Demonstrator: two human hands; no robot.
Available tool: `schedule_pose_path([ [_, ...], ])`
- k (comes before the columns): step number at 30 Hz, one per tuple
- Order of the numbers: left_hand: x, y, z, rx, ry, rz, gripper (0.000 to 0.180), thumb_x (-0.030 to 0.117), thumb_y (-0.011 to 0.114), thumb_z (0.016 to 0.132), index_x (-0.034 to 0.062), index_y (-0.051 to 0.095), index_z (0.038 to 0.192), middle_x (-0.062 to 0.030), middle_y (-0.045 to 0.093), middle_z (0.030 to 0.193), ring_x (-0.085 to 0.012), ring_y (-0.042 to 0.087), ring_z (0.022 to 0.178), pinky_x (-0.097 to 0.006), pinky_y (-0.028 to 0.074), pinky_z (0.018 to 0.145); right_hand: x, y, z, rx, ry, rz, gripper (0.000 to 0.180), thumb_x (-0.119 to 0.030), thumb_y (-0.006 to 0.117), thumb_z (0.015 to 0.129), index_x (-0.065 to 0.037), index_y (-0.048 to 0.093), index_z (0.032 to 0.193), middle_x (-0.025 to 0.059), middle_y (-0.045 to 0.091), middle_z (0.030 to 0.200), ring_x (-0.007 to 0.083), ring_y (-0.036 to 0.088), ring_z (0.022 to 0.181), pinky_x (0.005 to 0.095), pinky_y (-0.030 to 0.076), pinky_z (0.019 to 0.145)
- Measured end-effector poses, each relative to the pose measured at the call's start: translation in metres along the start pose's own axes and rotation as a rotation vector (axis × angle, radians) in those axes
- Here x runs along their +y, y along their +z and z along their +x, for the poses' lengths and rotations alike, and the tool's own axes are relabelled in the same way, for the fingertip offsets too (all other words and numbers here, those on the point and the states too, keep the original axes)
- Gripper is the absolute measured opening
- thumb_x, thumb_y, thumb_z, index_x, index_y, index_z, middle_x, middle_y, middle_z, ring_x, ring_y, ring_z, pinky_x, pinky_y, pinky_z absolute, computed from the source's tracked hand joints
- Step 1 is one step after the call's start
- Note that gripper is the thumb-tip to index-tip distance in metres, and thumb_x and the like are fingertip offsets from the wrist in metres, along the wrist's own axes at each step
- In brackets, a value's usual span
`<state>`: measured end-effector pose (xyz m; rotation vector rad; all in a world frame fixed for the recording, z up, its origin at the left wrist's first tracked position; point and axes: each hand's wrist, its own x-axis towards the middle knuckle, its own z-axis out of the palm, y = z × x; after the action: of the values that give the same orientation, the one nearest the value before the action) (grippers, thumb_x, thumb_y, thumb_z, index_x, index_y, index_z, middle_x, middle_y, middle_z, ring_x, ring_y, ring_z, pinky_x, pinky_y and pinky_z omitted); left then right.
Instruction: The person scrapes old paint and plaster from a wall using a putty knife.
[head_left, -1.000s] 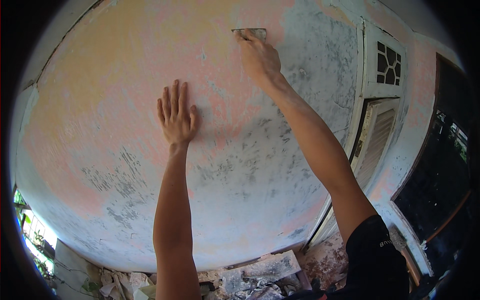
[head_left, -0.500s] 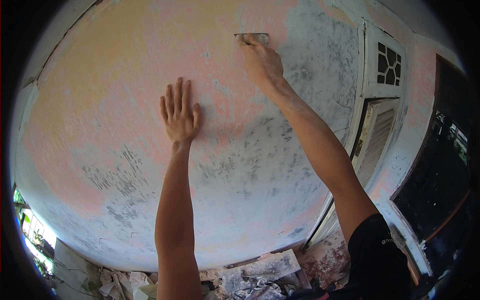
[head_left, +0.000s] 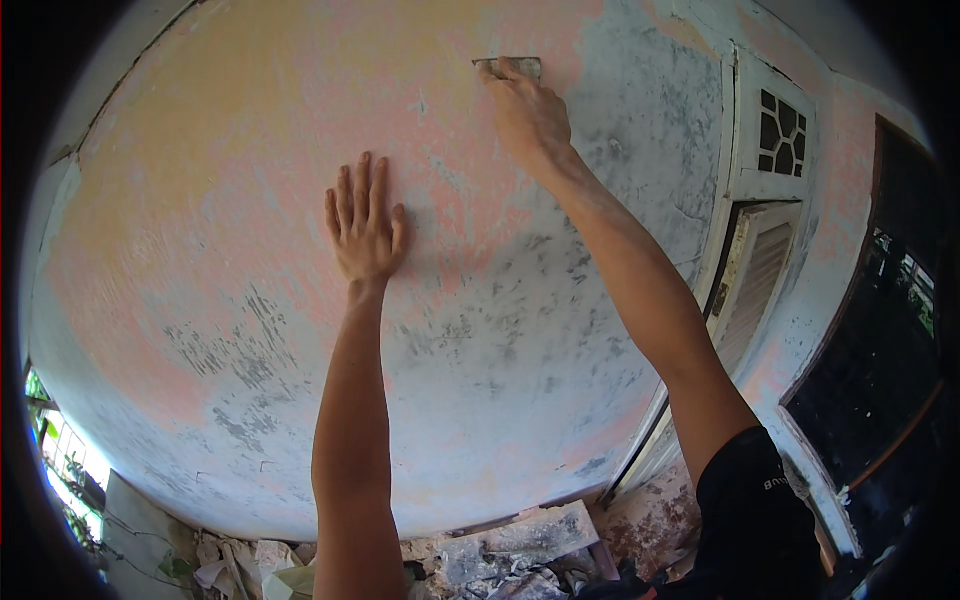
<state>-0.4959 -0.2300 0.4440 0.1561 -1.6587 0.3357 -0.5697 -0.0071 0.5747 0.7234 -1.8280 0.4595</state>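
Observation:
In front of me stands a wall (head_left: 300,130) with worn patches of yellow, pink and grey-white paint and dark scuffs lower down. My left hand (head_left: 367,225) lies flat against the pink part, fingers stretched upward and holding nothing. Higher up and to the right, my right hand (head_left: 530,115) is closed on a flat scraper (head_left: 522,68) with a wide straight edge. The scraper is at the wall, near where pink meets the grey area. My fingers cover much of it, so its grip is hidden.
To the right are a white door frame with a patterned vent (head_left: 782,133) and a louvred door (head_left: 755,270). A dark window (head_left: 870,350) is beyond it. Rubble and a broken slab (head_left: 520,545) lie along the wall's foot. Daylight enters through a grille (head_left: 75,460) at lower left.
My right hand has moved the scraper slightly upward on the wall. My left hand stays flat at nearly the same place, and the view has shifted a little.

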Motion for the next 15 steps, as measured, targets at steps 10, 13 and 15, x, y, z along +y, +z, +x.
schedule_pose_path([
  [10, -0.003, -0.002, 0.004, -0.009, 0.007, 0.022, 0.059, 0.035, 0.036, 0.096, 0.0217, 0.034, 0.153, -0.0005, 0.031, 0.16, -0.026, 0.024, 0.149, -0.047, 0.011, 0.122, -0.006, 0.003, 0.004, 0.093, -0.02, 0.014, 0.045, -0.005, 0.051, 0.088, -0.012, 0.058, 0.132, 0.0107, 0.057, 0.135, 0.032, 0.071, 0.093, 0.0419, 0.06, 0.078],
  [13, 0.002, 0.0, 0.003, -0.002, 0.002, -0.003, 0.059, 0.034, 0.038, 0.095, 0.0239, 0.034, 0.153, 0.0017, 0.03, 0.16, -0.0237, 0.022, 0.149, -0.046, 0.011, 0.123, -0.001, -0.001, 0.017, 0.06, -0.009, 0.029, 0.045, -0.005, 0.05, 0.089, -0.012, 0.058, 0.132, 0.0113, 0.057, 0.134, 0.0322, 0.07, 0.095, 0.0422, 0.059, 0.08],
  [15, 0.003, 0.0, 0.002, -0.004, 0.0, -0.007, 0.059, 0.035, 0.038, 0.096, 0.0236, 0.034, 0.153, 0.0016, 0.03, 0.16, -0.0238, 0.022, 0.149, -0.046, 0.011, 0.123, -0.001, -0.002, 0.024, 0.094, -0.027, 0.004, 0.045, -0.005, 0.05, 0.089, -0.012, 0.058, 0.132, 0.0118, 0.057, 0.135, 0.0324, 0.069, 0.098, 0.042, 0.059, 0.082],
])
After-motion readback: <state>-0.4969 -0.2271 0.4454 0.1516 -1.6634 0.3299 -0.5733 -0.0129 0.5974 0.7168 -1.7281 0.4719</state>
